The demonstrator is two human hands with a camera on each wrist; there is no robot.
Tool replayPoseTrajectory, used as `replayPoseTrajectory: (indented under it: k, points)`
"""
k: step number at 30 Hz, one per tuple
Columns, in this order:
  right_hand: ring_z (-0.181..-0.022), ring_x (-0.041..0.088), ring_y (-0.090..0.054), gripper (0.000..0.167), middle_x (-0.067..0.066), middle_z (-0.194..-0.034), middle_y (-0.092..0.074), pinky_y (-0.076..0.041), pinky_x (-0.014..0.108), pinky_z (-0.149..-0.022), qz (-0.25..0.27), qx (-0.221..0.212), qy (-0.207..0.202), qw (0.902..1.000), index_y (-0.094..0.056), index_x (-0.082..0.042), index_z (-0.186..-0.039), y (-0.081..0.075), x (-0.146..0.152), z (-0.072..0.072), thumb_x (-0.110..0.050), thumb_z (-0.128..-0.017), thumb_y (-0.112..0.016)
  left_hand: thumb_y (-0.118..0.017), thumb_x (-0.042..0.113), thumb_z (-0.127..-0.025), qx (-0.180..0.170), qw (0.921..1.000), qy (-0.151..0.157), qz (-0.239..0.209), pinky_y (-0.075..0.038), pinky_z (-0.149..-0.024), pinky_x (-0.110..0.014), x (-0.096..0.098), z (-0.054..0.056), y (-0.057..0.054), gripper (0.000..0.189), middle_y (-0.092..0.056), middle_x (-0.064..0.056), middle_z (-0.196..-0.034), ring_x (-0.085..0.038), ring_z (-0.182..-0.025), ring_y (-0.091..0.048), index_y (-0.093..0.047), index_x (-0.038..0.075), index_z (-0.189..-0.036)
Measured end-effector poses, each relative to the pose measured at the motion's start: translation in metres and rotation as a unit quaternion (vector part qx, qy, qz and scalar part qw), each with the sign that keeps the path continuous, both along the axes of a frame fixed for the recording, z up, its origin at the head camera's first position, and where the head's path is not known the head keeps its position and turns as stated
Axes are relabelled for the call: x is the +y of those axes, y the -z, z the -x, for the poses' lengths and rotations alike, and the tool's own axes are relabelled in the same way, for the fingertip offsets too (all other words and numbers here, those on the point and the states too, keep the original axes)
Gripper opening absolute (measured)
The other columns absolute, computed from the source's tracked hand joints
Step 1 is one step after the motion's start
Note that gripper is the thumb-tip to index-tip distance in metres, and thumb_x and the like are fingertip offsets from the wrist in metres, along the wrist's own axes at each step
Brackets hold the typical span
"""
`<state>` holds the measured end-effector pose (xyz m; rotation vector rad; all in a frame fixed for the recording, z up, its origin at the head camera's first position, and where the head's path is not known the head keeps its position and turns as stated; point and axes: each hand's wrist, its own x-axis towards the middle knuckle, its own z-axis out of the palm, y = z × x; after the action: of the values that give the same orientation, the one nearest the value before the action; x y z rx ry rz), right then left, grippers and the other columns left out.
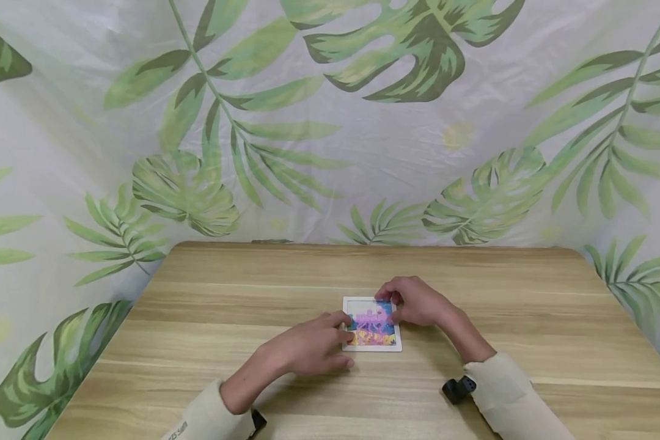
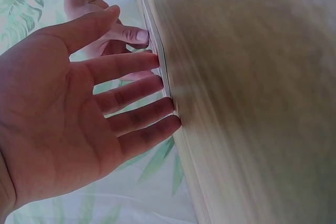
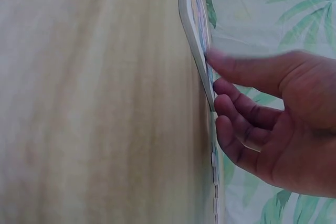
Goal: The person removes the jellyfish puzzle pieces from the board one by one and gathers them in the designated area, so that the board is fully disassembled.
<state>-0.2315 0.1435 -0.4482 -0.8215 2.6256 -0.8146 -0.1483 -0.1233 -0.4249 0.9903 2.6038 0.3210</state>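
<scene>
A square picture panel with a white border (image 1: 373, 349) lies flat on the wooden table, its face printed in pink, blue and yellow. It looks like a puzzle in a tray; a pale area shows at its upper left. My left hand (image 1: 313, 343) rests at the panel's left side, two fingertips over the border. In the left wrist view its fingers (image 2: 131, 93) are straight and spread. My right hand (image 1: 418, 302) is at the upper right corner, with the thumb (image 3: 252, 72) on the picture and the other fingers bent near the edge. No separate piece shows between them.
The wooden table (image 1: 225, 305) has rounded far corners. A leaf-patterned cloth (image 1: 363, 153) hangs behind it. Small thin flat shapes (image 3: 214, 169) line the table surface beyond my right fingers. A black wrist camera (image 1: 459, 389) sits by the right sleeve.
</scene>
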Motion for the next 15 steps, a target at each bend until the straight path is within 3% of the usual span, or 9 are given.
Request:
replayPoseTrajectory:
  k: [7,15]
  points:
    - [-0.092,0.015,-0.058,0.042,0.001,-0.104,-0.071,-0.052,0.032,-0.083,-0.018,0.004,-0.003,0.9998,-0.078,-0.01,-0.121,0.0002,-0.0024,-0.0018,-0.006,-0.082,-0.092,-0.066,0.044,-0.106,0.006,0.9999,0.009,0.009,-0.051,-0.118,-0.044,0.0005,-0.0013,0.004,0.049,-0.052,-0.01,-0.159,-0.028,-0.144,-0.055,-0.069,0.016,-0.146]
    - [-0.095,0.016,-0.063,0.042,0.002,-0.105,-0.073,-0.055,0.033,-0.085,-0.005,0.018,0.003,0.9998,-0.078,-0.009,-0.119,-0.0011,-0.0014,-0.0019,-0.008,-0.08,-0.094,-0.067,0.043,-0.106,0.017,0.9996,0.02,0.012,-0.05,-0.118,-0.043,0.0023,0.0005,0.005,0.048,-0.053,-0.01,-0.159,-0.029,-0.143,-0.056,-0.07,0.014,-0.144]
